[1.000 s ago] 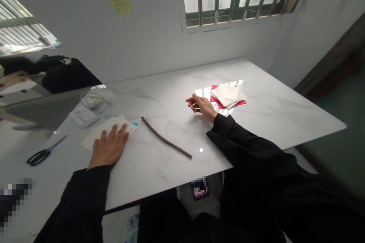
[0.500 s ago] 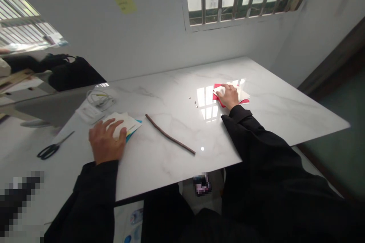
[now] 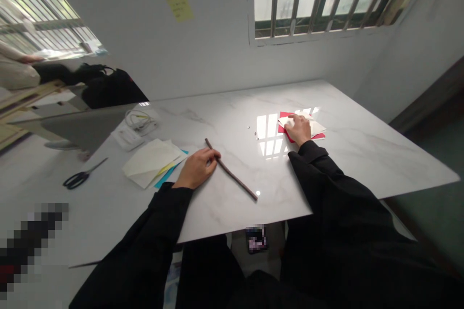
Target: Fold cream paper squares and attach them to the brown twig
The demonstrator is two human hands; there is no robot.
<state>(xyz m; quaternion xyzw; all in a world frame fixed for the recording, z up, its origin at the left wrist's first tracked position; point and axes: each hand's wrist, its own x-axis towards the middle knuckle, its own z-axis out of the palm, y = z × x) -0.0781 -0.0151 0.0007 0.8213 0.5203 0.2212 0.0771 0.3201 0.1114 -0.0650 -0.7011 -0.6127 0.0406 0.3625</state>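
My left hand (image 3: 197, 168) rests on the white marble table (image 3: 224, 125) with its fingers curled, the fingertips touching the upper part of a thin brown stick (image 3: 232, 176) that lies slantwise. My right hand (image 3: 299, 128) lies flat, fingers spread, on a small pile of cream and red paper squares (image 3: 317, 128) further back on the right. Left of my left hand lies a second pile of cream papers (image 3: 152, 161) over a blue and a yellow sheet.
Black scissors (image 3: 81, 177) lie at the left edge. A white adapter with a coiled cable (image 3: 136, 123) sits behind the left pile. Two tiny beads (image 3: 253, 133) lie mid-table. A black bag (image 3: 112, 88) and a person's sleeve are on the far left.
My left hand left the cream pile and moved right to the stick, curling onto it. My right hand reached out to the red and cream pile and stays on it.
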